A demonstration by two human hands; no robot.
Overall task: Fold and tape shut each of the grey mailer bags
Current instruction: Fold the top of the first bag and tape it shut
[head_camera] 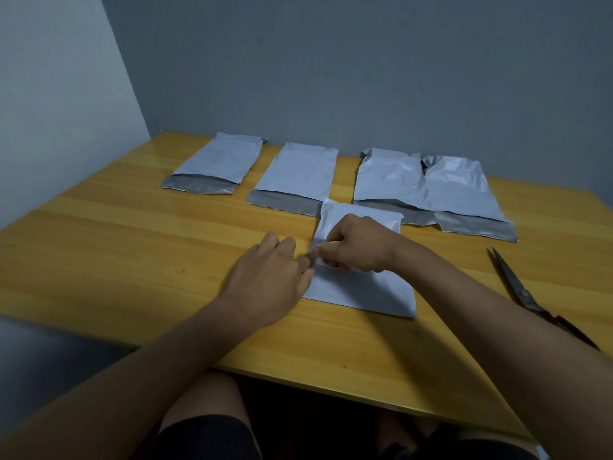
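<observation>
A grey mailer bag (361,290) lies flat on the wooden table (132,254) right in front of me. My right hand (360,249) is curled over its middle, thumb and fingers pinching something thin at the bag's left edge; it may be tape, I cannot tell. My left hand (268,277) lies beside the bag, its fingertips touching the same left edge. Several more grey mailer bags lie in a row at the back, open flaps toward me: far left (215,164), middle (297,175), right (389,177) and far right (464,190).
Dark metal scissors (517,287) lie on the table at the right, partly under my right forearm. A grey wall stands behind the table. My knees show below the table's front edge.
</observation>
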